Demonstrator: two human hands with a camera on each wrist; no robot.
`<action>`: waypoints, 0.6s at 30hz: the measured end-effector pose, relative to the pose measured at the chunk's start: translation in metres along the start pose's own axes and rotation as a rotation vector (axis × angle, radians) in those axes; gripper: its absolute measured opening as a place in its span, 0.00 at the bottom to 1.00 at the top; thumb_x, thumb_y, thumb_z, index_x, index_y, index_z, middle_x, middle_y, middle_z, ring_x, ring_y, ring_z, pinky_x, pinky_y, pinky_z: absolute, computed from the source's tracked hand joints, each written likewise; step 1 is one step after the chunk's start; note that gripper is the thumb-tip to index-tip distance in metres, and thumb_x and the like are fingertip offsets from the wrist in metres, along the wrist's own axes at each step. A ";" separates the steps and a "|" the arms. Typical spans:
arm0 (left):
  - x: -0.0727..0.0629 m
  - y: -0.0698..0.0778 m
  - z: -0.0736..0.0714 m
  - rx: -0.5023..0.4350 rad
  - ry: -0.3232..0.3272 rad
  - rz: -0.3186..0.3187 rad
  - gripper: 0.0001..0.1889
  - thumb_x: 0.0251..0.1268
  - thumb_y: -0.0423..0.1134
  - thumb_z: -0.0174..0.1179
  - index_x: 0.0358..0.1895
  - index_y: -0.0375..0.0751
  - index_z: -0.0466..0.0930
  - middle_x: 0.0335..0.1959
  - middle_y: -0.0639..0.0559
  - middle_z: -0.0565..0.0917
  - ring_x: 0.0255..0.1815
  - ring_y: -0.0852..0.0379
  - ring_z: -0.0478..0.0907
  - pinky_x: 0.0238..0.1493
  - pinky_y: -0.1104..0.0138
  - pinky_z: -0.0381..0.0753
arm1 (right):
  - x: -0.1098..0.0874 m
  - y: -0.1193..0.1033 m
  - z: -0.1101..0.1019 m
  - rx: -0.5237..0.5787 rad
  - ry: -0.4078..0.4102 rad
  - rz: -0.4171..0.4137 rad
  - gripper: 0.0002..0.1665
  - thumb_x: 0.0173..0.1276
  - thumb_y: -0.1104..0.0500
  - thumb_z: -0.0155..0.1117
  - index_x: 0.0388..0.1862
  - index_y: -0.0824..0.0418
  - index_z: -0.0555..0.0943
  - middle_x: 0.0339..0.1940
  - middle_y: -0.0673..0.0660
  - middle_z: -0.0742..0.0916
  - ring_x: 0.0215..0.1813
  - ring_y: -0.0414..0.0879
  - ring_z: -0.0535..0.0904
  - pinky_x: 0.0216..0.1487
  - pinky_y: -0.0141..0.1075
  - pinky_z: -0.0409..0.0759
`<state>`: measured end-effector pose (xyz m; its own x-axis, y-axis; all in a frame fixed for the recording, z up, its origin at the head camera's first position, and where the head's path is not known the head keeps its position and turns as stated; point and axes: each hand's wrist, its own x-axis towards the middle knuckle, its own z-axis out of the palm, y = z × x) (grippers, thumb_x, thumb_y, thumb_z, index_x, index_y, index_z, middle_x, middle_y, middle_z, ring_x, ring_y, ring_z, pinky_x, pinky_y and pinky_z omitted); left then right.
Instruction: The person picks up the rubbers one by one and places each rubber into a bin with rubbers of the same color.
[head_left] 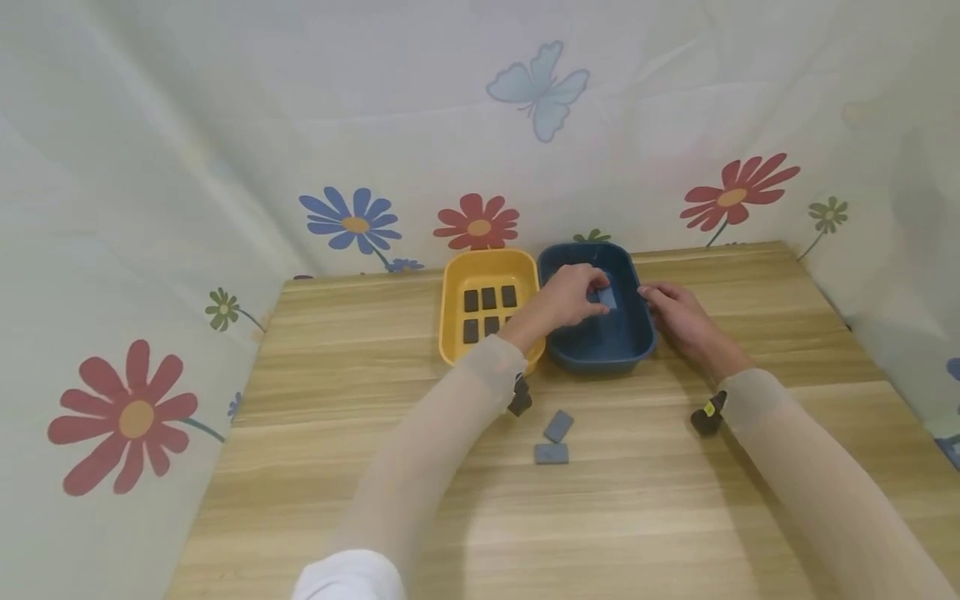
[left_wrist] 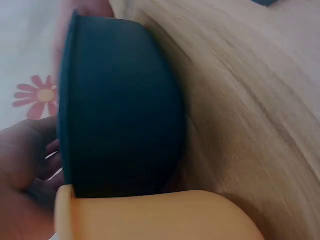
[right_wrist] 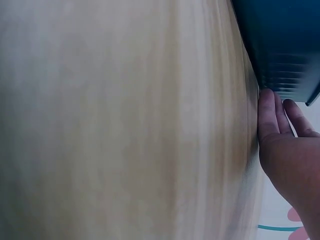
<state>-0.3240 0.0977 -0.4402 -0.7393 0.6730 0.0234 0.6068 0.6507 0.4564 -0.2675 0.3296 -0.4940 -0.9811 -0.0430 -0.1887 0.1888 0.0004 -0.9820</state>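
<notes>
In the head view my left hand point(head_left: 573, 296) reaches into the blue basin point(head_left: 600, 354). Its thumb and fingertips are at the two ends of a small grey-blue tile point(head_left: 610, 297) and pinch it near the basin floor. The left wrist view shows that hand point(left_wrist: 25, 175) over the rim, with its fingertips hidden behind the wall. My right hand point(head_left: 682, 321) touches the basin's right side; its fingers point(right_wrist: 270, 112) look nearly straight against the outer wall in the right wrist view.
A yellow basin point(head_left: 446, 325) stands against the blue one's left side and holds several dark rectangular blocks point(head_left: 488, 298). Two grey tiles, one angled point(head_left: 558, 426) and one level point(head_left: 551, 453), lie on the wooden table point(head_left: 337, 400) in front. A flowered curtain point(head_left: 412, 108) hangs behind.
</notes>
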 end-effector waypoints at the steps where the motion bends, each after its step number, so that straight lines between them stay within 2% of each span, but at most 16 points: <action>1: 0.003 -0.001 0.002 0.019 -0.005 -0.005 0.24 0.69 0.47 0.74 0.64 0.43 0.83 0.56 0.52 0.85 0.55 0.59 0.80 0.60 0.71 0.81 | 0.000 0.000 0.000 -0.001 0.000 0.001 0.24 0.84 0.48 0.59 0.65 0.65 0.74 0.49 0.47 0.86 0.52 0.38 0.83 0.52 0.27 0.86; 6: 0.014 -0.005 0.008 0.084 -0.005 -0.050 0.24 0.70 0.47 0.73 0.66 0.44 0.82 0.59 0.52 0.84 0.57 0.59 0.79 0.64 0.69 0.80 | 0.002 0.001 0.000 -0.022 0.003 0.006 0.28 0.84 0.47 0.59 0.68 0.67 0.73 0.50 0.48 0.85 0.51 0.38 0.82 0.51 0.28 0.86; 13: 0.020 -0.013 0.014 0.101 0.015 -0.084 0.24 0.71 0.47 0.72 0.67 0.46 0.82 0.61 0.53 0.84 0.60 0.59 0.79 0.68 0.68 0.78 | 0.003 0.000 0.000 -0.004 0.006 0.020 0.28 0.83 0.47 0.59 0.69 0.67 0.72 0.50 0.49 0.85 0.51 0.38 0.82 0.51 0.28 0.86; 18: 0.021 -0.015 0.018 0.079 0.026 -0.124 0.24 0.71 0.48 0.72 0.67 0.48 0.82 0.62 0.54 0.84 0.60 0.60 0.78 0.69 0.68 0.78 | 0.003 0.000 -0.001 -0.055 0.011 0.032 0.33 0.84 0.45 0.58 0.72 0.68 0.70 0.54 0.50 0.82 0.54 0.39 0.80 0.52 0.26 0.84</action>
<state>-0.3434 0.1090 -0.4623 -0.8165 0.5774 -0.0051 0.5311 0.7543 0.3860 -0.2706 0.3304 -0.4943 -0.9751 -0.0311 -0.2198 0.2178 0.0570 -0.9743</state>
